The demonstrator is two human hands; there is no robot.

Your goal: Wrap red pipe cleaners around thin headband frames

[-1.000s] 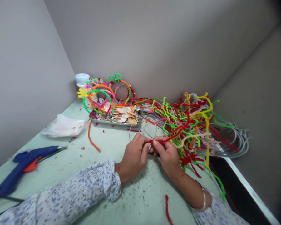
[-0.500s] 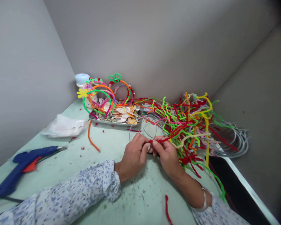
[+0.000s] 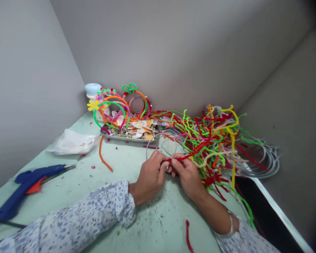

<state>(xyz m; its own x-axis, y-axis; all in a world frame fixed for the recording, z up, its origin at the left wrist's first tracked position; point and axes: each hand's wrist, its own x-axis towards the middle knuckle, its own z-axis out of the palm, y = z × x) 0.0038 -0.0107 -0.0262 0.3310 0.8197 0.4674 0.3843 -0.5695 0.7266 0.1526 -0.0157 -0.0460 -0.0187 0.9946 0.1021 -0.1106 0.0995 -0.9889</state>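
My left hand (image 3: 152, 176) and my right hand (image 3: 185, 172) meet over the middle of the table, fingers pinched closed. Between them runs a red pipe cleaner (image 3: 197, 152), gripped by both; its far end rises to the right over the pile. Thin grey wire (image 3: 146, 149) loops up behind my left fingers, and its lower part is hidden by the hands. Just beyond my right hand lies a tangled heap of coloured pipe cleaners (image 3: 192, 128). A loose red pipe cleaner piece (image 3: 188, 235) rests on the table below my right wrist.
A metal tray (image 3: 126, 139) holds shells, with bent pipe-cleaner hoops (image 3: 113, 97) standing over it. To the left are a blue glue gun (image 3: 23, 188) and a white plastic bag (image 3: 72, 142). Coiled wire (image 3: 271, 165) and a dark flat object (image 3: 263, 211) lie right. A blue-lidded bottle (image 3: 93, 88) stands behind.
Almost nothing differs. Both hands keep their pinch on the red pipe cleaner, with only a slight shift of the fingers and wire loop.
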